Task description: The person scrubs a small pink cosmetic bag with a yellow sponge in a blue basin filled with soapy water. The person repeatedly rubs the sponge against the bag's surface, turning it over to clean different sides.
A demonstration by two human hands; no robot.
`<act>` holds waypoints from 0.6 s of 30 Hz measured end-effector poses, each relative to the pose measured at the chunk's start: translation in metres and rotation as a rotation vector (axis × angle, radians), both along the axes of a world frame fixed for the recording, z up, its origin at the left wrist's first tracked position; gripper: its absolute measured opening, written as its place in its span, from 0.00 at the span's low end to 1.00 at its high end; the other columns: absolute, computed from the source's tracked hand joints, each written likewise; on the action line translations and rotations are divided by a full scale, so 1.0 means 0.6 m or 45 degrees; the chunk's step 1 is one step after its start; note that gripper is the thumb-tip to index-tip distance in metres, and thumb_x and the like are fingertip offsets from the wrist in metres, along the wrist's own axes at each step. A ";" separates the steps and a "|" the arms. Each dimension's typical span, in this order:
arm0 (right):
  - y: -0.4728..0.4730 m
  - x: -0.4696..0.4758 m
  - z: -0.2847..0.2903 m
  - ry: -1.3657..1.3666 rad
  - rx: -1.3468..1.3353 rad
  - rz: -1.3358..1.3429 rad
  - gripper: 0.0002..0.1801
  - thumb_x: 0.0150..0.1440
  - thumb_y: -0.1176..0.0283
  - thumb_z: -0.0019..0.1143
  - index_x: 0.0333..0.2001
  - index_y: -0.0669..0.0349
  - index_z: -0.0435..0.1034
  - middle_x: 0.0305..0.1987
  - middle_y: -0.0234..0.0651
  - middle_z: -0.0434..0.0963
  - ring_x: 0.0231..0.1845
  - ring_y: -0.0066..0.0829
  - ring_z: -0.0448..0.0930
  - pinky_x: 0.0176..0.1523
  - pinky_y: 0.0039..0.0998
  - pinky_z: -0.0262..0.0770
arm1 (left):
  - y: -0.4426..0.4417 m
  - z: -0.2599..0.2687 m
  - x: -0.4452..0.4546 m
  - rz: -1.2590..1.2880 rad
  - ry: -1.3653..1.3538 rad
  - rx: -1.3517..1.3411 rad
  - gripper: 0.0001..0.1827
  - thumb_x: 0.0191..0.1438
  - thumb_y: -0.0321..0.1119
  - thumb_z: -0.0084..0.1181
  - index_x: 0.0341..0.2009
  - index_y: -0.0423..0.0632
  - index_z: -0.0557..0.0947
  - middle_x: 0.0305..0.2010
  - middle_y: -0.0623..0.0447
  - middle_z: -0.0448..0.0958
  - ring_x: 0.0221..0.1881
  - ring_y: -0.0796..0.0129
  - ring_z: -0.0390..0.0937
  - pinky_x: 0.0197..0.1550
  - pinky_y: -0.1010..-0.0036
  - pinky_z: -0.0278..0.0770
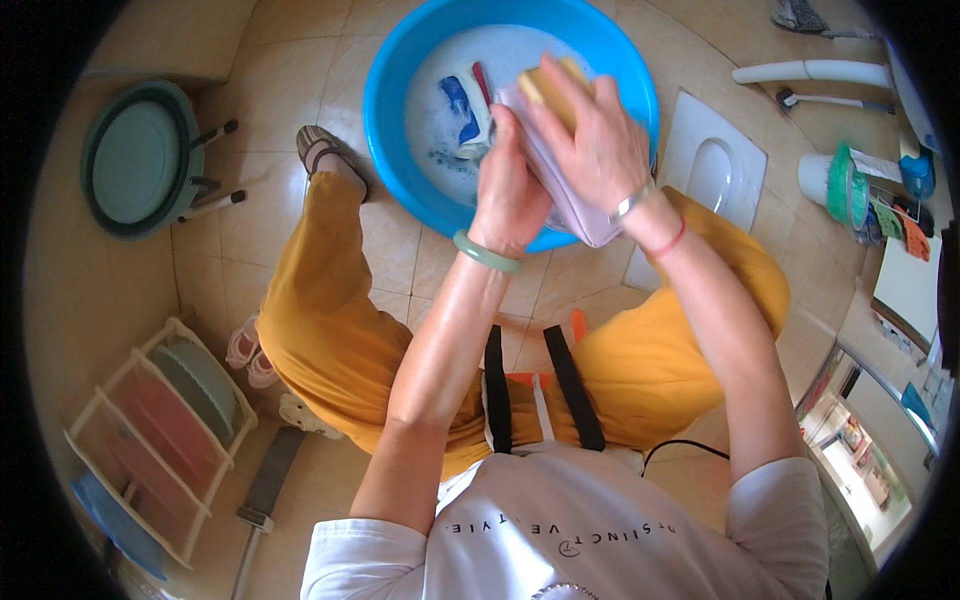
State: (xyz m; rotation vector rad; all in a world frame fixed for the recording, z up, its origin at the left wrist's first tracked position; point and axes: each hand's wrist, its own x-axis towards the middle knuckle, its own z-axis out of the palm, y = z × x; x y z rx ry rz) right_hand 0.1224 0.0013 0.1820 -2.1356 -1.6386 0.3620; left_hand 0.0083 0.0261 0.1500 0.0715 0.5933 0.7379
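Observation:
My left hand [510,187] grips a pale lavender pouch-like item [577,196] and holds it tilted over the near right part of a blue plastic basin [384,142]. My right hand [604,142], blurred, presses a yellow block [574,96] onto the item's upper face. Whether the block is a sponge or a bar of soap, I cannot tell. Sudsy water [517,46] fills the basin. Left of my hands, a white and blue object [469,112] with a dark red strip sits in the suds; its kind is unclear.
A white squat toilet [712,176] is set in the tiled floor right of the basin. At left, a green collapsible basin [135,165] hangs by the wall. A rack with several basins [169,420], pink shoes [253,352] and a flat mop [274,472] stand lower left. A green-lined bin [847,187] is at right.

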 end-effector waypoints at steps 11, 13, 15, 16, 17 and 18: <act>0.054 0.106 -0.046 0.360 -0.001 -0.275 0.28 0.62 0.52 0.57 0.62 0.49 0.69 0.52 0.44 0.77 0.48 0.38 0.82 0.52 0.29 0.76 | -0.003 0.029 0.005 -0.090 -0.080 0.022 0.35 0.68 0.61 0.33 0.67 0.48 0.65 0.67 0.46 0.68 0.67 0.55 0.66 0.70 0.56 0.60; 0.044 0.120 -0.015 1.213 -0.006 -0.383 0.29 0.63 0.52 0.56 0.62 0.57 0.69 0.56 0.40 0.77 0.52 0.32 0.80 0.55 0.26 0.74 | 0.012 0.036 -0.014 -0.088 -0.171 0.115 0.37 0.67 0.63 0.35 0.68 0.47 0.64 0.68 0.45 0.67 0.67 0.54 0.65 0.69 0.55 0.61; 0.034 0.104 0.002 1.614 0.042 -0.394 0.31 0.64 0.52 0.55 0.61 0.64 0.68 0.57 0.35 0.77 0.55 0.27 0.77 0.57 0.24 0.72 | 0.031 0.032 -0.030 0.052 -0.314 0.127 0.38 0.66 0.63 0.38 0.67 0.46 0.64 0.67 0.43 0.67 0.66 0.51 0.68 0.67 0.49 0.65; 0.024 0.086 0.003 1.579 0.101 -0.372 0.31 0.65 0.53 0.54 0.61 0.67 0.67 0.57 0.33 0.77 0.56 0.24 0.76 0.58 0.24 0.71 | 0.025 0.031 -0.025 0.046 -0.244 0.114 0.37 0.67 0.62 0.39 0.67 0.46 0.64 0.67 0.43 0.67 0.66 0.51 0.68 0.67 0.49 0.64; 0.019 0.070 -0.002 1.544 0.159 -0.351 0.32 0.65 0.53 0.54 0.61 0.71 0.66 0.57 0.31 0.76 0.57 0.22 0.74 0.58 0.24 0.71 | 0.018 0.031 -0.018 0.039 -0.175 0.100 0.35 0.67 0.60 0.39 0.67 0.46 0.64 0.67 0.44 0.68 0.66 0.50 0.67 0.68 0.48 0.64; 0.015 0.050 -0.014 1.380 0.176 -0.305 0.30 0.64 0.54 0.55 0.63 0.63 0.66 0.54 0.37 0.77 0.54 0.29 0.76 0.56 0.28 0.72 | 0.013 0.016 -0.014 0.055 -0.075 0.103 0.33 0.68 0.57 0.39 0.68 0.47 0.64 0.67 0.44 0.68 0.67 0.50 0.66 0.68 0.48 0.63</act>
